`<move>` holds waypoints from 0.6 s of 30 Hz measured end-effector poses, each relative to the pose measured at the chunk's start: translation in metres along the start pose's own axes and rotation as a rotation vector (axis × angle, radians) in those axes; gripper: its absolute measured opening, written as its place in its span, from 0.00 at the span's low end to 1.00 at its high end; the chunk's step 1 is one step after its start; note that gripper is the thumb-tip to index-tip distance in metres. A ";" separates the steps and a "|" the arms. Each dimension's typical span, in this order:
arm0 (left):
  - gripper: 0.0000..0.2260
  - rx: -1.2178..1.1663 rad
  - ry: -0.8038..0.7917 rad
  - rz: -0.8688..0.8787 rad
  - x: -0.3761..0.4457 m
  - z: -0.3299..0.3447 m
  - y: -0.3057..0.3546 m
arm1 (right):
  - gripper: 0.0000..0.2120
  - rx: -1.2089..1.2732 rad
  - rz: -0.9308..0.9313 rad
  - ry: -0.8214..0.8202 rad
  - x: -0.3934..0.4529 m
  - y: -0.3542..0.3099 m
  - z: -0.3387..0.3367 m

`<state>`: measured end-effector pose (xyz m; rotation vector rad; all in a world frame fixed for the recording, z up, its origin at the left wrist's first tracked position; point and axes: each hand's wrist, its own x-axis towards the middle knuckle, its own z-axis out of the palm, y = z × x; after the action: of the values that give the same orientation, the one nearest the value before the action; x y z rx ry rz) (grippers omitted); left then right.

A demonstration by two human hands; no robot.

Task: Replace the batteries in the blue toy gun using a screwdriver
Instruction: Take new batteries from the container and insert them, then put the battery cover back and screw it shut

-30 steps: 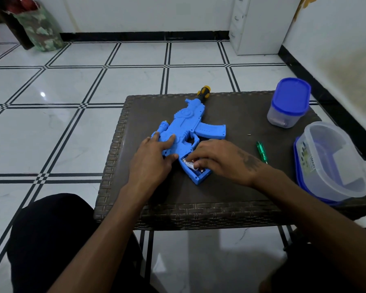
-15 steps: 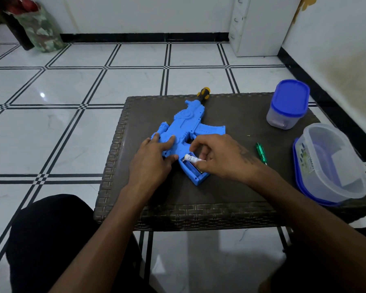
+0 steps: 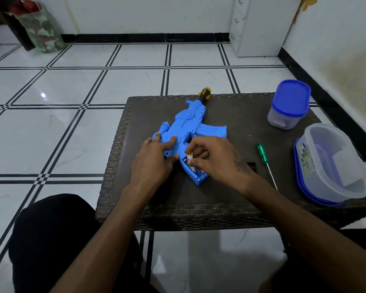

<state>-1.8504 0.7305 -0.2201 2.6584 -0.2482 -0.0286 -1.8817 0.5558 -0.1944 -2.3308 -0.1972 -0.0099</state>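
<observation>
The blue toy gun (image 3: 188,123) lies flat on the dark woven table (image 3: 230,199), its grip toward me with the battery compartment uncovered. My left hand (image 3: 154,159) presses straight fingers on the gun's body. My right hand (image 3: 213,159) pinches a white battery (image 3: 190,158), tilted up out of the compartment at its upper end. Another battery (image 3: 201,171) lies in the compartment. A green-handled screwdriver (image 3: 262,154) lies to the right of my right hand.
A small screw (image 3: 249,135) lies on the table right of the gun. A blue-lidded jar (image 3: 288,104) stands at the back right. A clear tub on a blue lid (image 3: 334,163) sits at the right edge. A yellow-black tool handle (image 3: 204,95) pokes out behind the gun.
My right hand has lifted one end of the white battery up out of the grip compartment. My left hand has stayed on the gun.
</observation>
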 end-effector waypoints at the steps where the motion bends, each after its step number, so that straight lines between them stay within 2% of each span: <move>1: 0.24 -0.001 0.000 0.002 0.000 0.000 0.000 | 0.08 0.011 -0.002 -0.004 0.000 0.002 0.002; 3: 0.24 -0.007 -0.001 0.002 0.001 0.000 0.000 | 0.07 -0.039 -0.026 -0.008 -0.001 0.002 0.005; 6: 0.24 -0.018 -0.004 -0.001 0.001 0.000 0.000 | 0.07 -0.260 -0.148 -0.023 -0.001 0.002 0.008; 12: 0.24 -0.026 -0.003 -0.015 0.001 -0.001 0.000 | 0.12 -0.511 -0.330 -0.135 0.001 0.003 0.007; 15: 0.24 -0.031 -0.005 -0.014 0.002 0.000 -0.001 | 0.11 -0.564 -0.401 -0.119 -0.003 0.005 0.007; 18: 0.24 -0.030 -0.009 -0.014 0.003 0.000 -0.001 | 0.13 -0.544 -0.360 -0.127 -0.006 0.005 0.007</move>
<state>-1.8472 0.7311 -0.2206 2.6306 -0.2305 -0.0481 -1.8874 0.5561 -0.2031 -2.8009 -0.7569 -0.1067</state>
